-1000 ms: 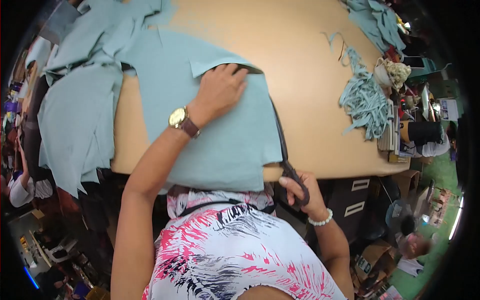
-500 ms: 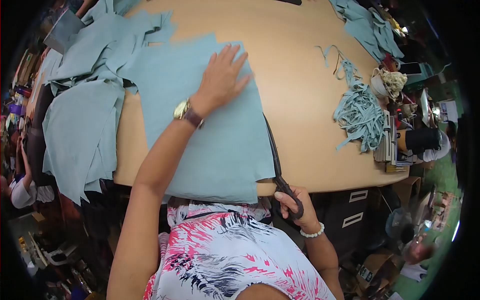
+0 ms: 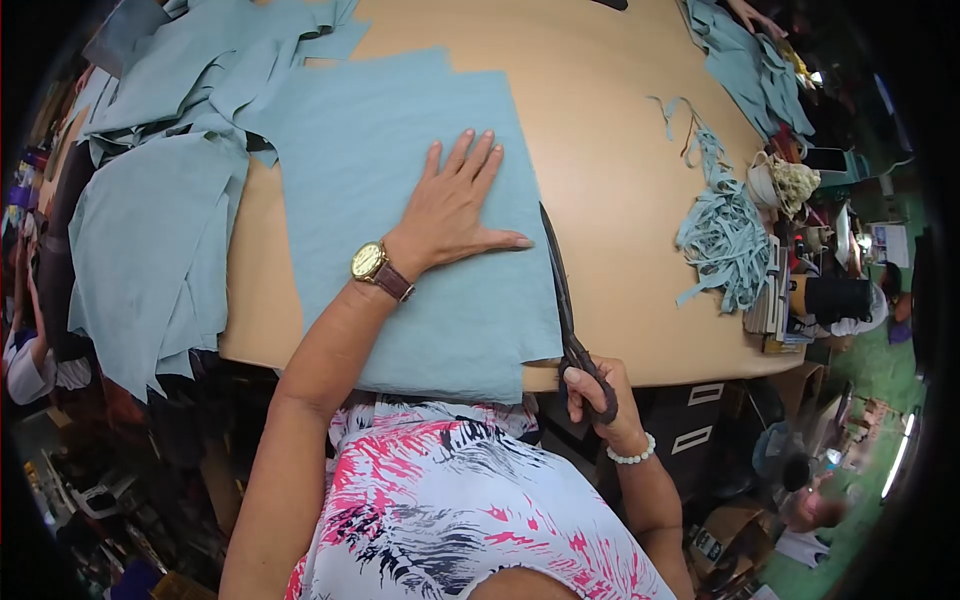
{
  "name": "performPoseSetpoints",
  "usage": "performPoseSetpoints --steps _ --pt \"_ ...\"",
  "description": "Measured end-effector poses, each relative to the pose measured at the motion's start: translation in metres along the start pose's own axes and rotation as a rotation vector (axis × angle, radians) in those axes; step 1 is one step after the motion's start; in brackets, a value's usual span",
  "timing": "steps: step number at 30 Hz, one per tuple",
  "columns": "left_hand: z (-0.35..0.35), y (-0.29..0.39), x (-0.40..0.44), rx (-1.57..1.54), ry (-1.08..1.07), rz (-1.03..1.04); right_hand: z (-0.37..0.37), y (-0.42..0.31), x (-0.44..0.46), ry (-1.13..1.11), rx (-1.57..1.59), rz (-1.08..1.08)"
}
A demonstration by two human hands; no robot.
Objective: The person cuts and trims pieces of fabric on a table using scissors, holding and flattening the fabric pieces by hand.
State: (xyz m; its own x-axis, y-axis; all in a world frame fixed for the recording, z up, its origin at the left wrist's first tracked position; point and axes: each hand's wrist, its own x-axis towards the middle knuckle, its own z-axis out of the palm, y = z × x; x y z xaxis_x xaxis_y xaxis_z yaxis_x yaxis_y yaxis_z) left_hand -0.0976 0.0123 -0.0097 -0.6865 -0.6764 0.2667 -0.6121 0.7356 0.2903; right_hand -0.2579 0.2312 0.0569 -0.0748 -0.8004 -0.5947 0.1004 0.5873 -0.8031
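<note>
My left hand (image 3: 455, 205) lies flat with spread fingers on a pale blue-green fabric piece (image 3: 400, 130), holding nothing. The fabric is spread smooth over the tan table (image 3: 620, 200), and its near edge reaches the table's front edge. At the piece's lower right corner is a small notch. My right hand (image 3: 610, 400) is closed around the handles of long dark scissors (image 3: 562, 300). Their blades run along the right edge of the fabric, pointing away from me; whether they are parted I cannot tell.
More blue-green fabric pieces (image 3: 155, 240) are heaped at the left, some hanging over the front edge. A tangle of thin strips (image 3: 725, 245) lies at the right, beside a white cup (image 3: 765, 182) and stacked books (image 3: 768, 300). Another person's hand (image 3: 755, 18) is at the top right.
The fabric's folded-back upper flap now lies flat. My left hand has gone from the fold up to the far part, then back nearer, fingers spread. My right hand still holds the scissors.
</note>
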Motion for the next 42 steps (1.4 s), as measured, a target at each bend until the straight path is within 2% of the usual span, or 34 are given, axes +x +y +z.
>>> performPoseSetpoints --steps 8,14,23,29,42 --pt "0.001 -0.001 -0.001 0.008 0.009 0.004 0.001 -0.001 -0.001 0.026 -0.067 0.054" --pt "0.0 0.0 0.0 -0.001 0.014 0.005 -0.004 -0.003 0.007 0.003 -0.03 -0.01" --pt "-0.002 0.001 0.001 0.0 0.011 0.015 0.003 -0.013 0.007 0.053 -0.052 0.048" --pt "-0.003 0.003 0.002 -0.001 -0.003 0.019 0.003 -0.014 0.015 0.044 -0.052 -0.045" --pt "-0.002 0.004 0.002 0.01 -0.035 0.01 0.004 -0.017 0.02 0.067 -0.081 -0.016"
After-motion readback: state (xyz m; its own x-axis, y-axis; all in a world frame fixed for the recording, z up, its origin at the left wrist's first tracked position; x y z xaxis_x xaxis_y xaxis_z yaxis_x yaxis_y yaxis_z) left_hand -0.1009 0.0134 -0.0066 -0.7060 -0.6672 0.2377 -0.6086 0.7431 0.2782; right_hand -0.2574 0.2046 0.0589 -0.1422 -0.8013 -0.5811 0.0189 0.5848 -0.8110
